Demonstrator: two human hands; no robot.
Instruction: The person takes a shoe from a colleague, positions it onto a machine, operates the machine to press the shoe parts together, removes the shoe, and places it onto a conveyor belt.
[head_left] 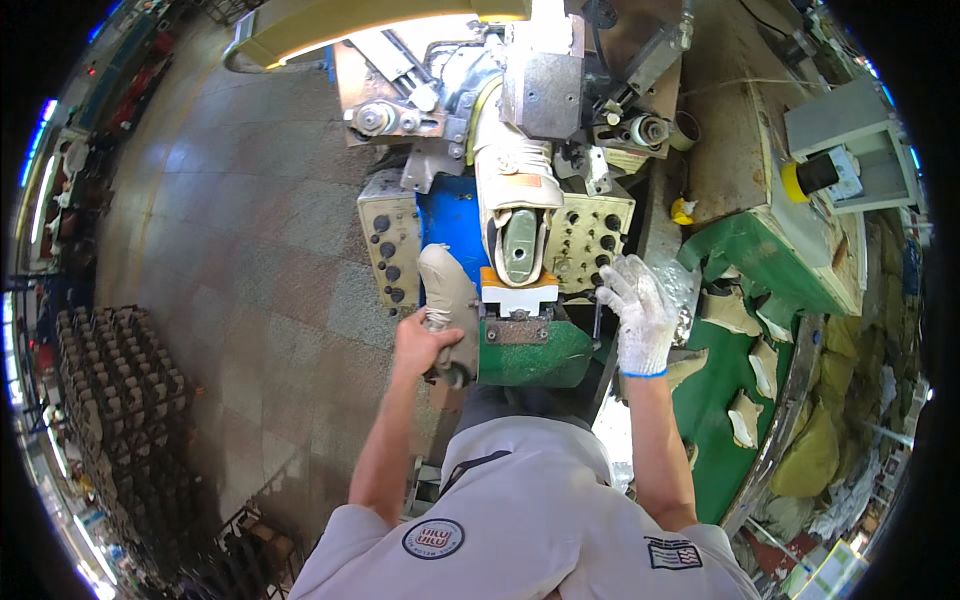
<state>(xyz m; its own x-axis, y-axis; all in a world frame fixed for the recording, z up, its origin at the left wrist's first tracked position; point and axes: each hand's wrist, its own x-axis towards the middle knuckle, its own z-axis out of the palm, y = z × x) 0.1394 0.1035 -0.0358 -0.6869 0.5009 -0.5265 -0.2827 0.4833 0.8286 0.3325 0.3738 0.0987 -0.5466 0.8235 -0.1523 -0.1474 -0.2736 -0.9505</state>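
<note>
My bare left hand (422, 342) grips a beige lace-up shoe upper (447, 285) stretched on a last, holding it toe up beside the machine's green housing (540, 358). A second beige shoe (513, 165) sits in the machine with its toe under the metal head (545, 90). The green top of its last (520, 245) shows at the heel end, above an orange-and-white rest (518, 290). My right hand (642, 312), in a white knit glove, is raised with its fingers extended, near the right control panel (595, 240). It holds nothing visible.
A left control panel (391, 250) with black knobs flanks the machine. Shoe pieces (762, 368) lie on a green surface (715, 400) at right, below a bench (790, 240). A dark rack (120, 385) stands at far left on the tiled floor (260, 250). A lamp (380, 28) hangs overhead.
</note>
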